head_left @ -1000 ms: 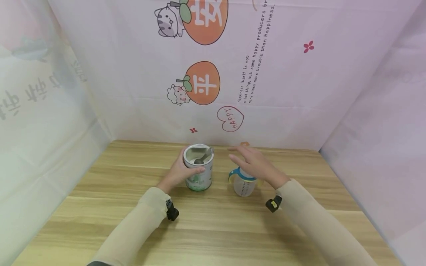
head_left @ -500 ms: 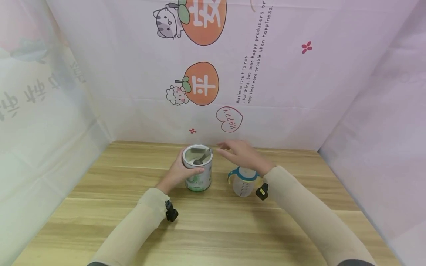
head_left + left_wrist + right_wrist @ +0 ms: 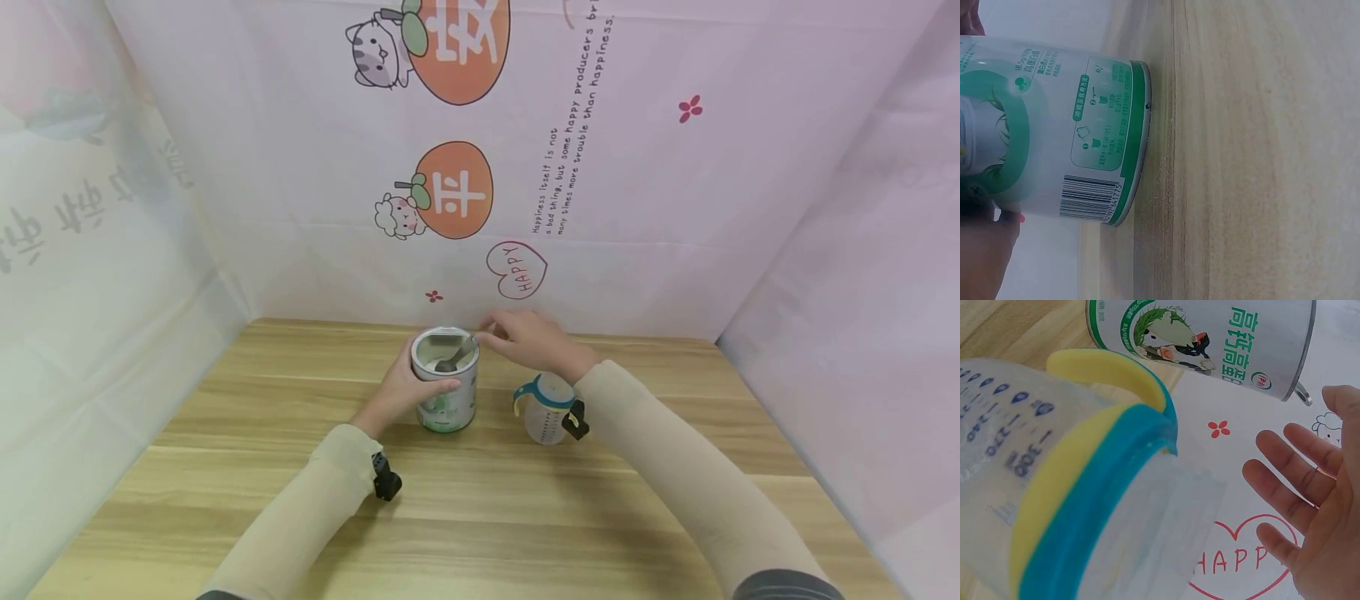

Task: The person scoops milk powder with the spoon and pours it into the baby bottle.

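My left hand point(image 3: 401, 390) grips a white-and-green milk powder can point(image 3: 450, 408) from its left side, thumb across the front. The can stands upright and uncovered on the table, pale powder visible inside. A metal spoon point(image 3: 459, 353) leans in it, its handle over the right rim. My right hand point(image 3: 531, 340) hovers just right of the can, fingertips close to the handle's end. In the right wrist view its fingers point(image 3: 1291, 462) are loosely spread, and the handle tip point(image 3: 1303, 394) shows just short of them. Under my right forearm stands a baby bottle point(image 3: 543, 421) with a blue-and-yellow handled collar.
The wooden table point(image 3: 465, 525) ends at a printed white cloth point(image 3: 622, 275) hanging close behind the can. Cloth walls also rise on the left and right. A black wrist camera point(image 3: 576, 420) on my right arm overlaps the bottle's right side in the head view.
My right hand has moved left, from above the bottle to beside the spoon handle. The left hand, can, spoon and bottle have stayed in place.
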Tool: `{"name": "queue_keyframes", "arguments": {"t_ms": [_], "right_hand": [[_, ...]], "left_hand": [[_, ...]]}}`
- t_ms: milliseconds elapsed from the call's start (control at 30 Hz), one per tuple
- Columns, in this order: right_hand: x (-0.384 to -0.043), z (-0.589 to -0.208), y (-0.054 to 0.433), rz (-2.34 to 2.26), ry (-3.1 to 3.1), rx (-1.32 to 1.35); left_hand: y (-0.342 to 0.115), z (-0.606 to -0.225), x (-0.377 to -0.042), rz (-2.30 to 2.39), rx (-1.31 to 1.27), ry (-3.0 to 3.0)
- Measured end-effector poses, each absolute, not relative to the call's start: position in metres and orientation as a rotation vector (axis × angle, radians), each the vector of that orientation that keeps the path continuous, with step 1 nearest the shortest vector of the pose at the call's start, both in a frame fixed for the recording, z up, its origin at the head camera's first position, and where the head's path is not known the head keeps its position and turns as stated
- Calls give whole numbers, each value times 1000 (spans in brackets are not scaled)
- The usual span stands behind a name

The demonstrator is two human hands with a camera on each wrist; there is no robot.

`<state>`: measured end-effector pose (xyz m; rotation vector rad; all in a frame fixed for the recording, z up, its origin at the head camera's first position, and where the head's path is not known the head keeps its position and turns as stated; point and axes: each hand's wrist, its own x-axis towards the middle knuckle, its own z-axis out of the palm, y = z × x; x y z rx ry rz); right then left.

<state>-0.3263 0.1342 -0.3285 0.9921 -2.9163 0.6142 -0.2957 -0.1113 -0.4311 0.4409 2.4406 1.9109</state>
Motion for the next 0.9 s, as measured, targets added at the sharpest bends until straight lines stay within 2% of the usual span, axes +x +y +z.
{"name": "queue_keyframes", "arguments": {"t_ms": [600, 900], "right_hand": [[-333, -331, 114, 611, -2812, 1018], [-329, -326, 105, 720, -2830, 992]], "left_hand": [[-110, -428, -293, 1935, 436, 2422], [-110, -398, -273, 1914, 416, 2353]]}}
